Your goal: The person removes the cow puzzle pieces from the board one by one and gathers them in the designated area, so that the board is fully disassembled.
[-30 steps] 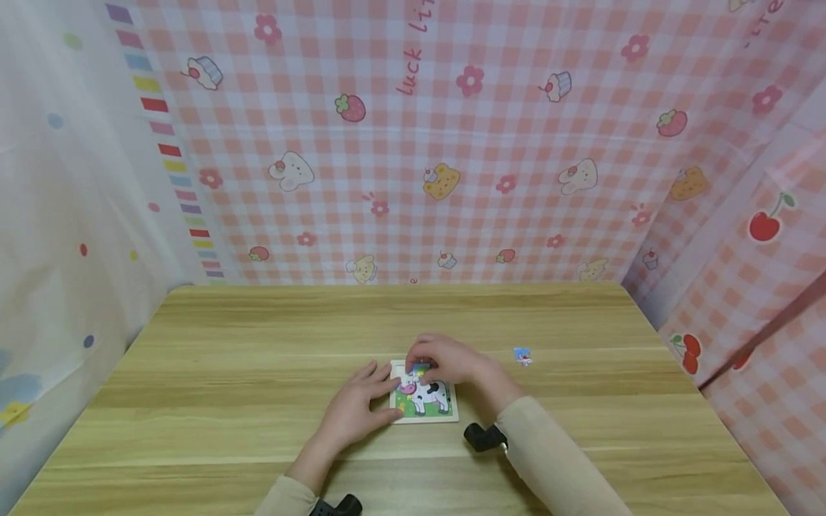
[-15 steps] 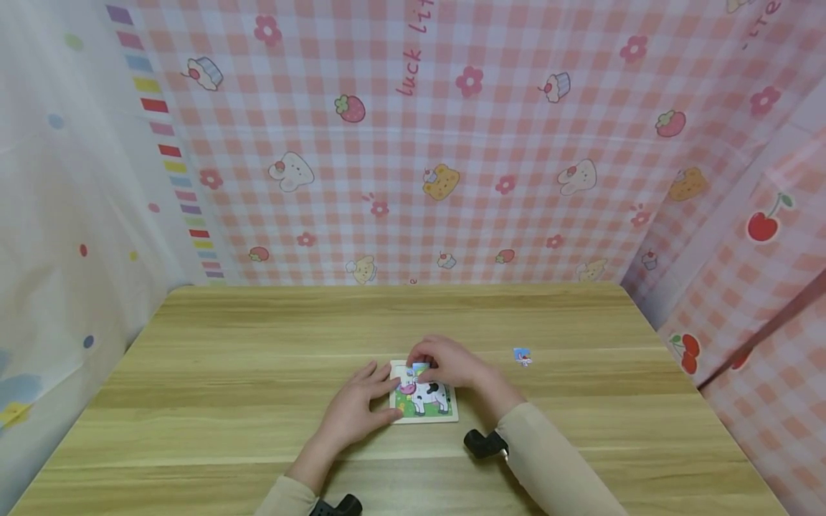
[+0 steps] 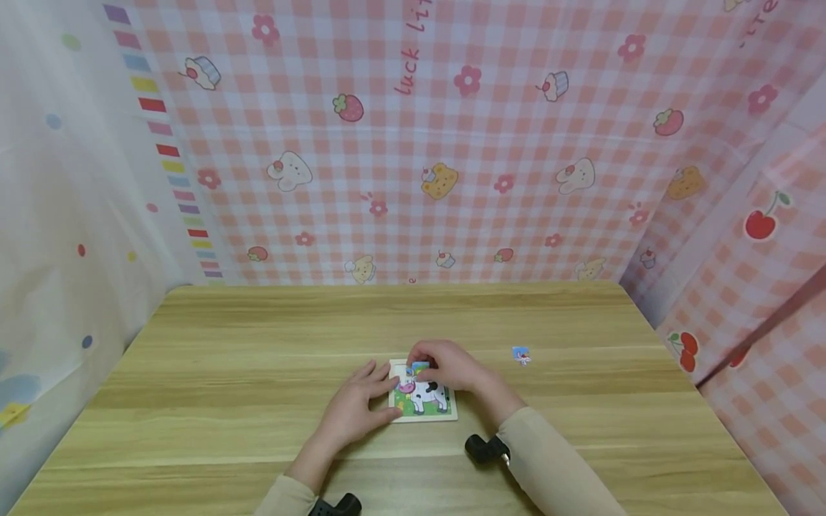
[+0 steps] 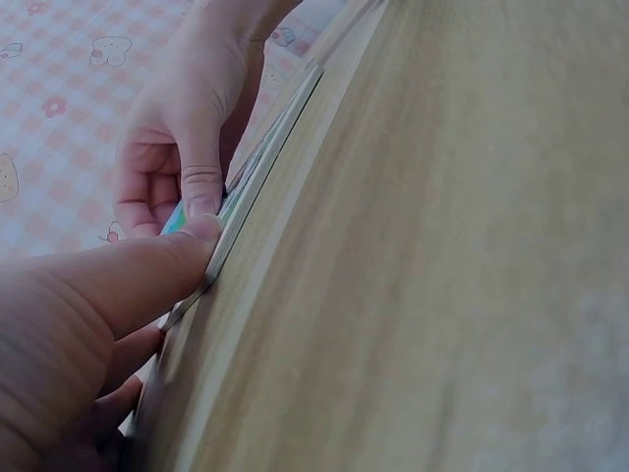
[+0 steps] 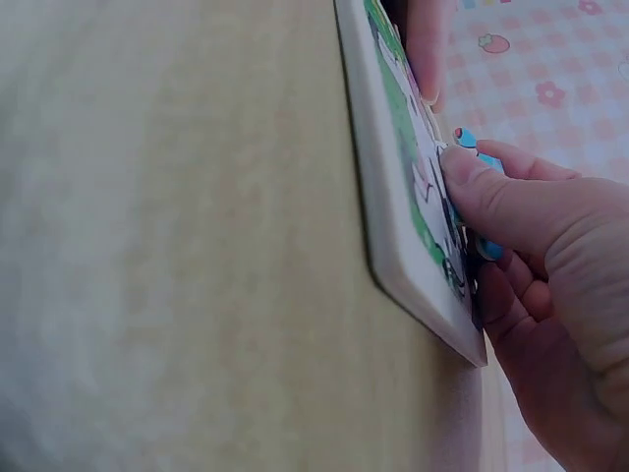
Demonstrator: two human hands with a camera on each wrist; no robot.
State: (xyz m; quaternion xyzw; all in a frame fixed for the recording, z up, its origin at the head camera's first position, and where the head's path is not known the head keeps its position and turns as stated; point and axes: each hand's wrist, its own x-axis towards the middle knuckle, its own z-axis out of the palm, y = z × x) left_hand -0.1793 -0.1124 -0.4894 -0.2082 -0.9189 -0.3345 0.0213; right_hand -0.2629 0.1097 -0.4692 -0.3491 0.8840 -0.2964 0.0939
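Observation:
A small square jigsaw board (image 3: 434,419) with a cow picture lies flat on the wooden table. Spread along its left side, my left hand (image 3: 356,408) steadies the frame, thumb near the lower left corner and fingertips at the upper left. Over the top part of the board, my right hand (image 3: 453,365) pinches a blue-topped puzzle piece (image 3: 420,367) between thumb and fingers. The right wrist view shows that puzzle piece (image 5: 489,248) at the board's surface, tilted and partly hidden by the thumb. Whether it is seated in the picture, I cannot tell.
A loose puzzle piece (image 3: 521,355), blue with a red and white print, lies on the table (image 3: 258,358) to the right of the board. Behind the table hangs a pink checked cloth (image 3: 387,150). Black camera mounts (image 3: 485,449) sit at the wrists.
The right hand has shifted very slightly down while still pinching the piece, and the piece's blue top shows a little differently. My left hand keeps its place on the board.

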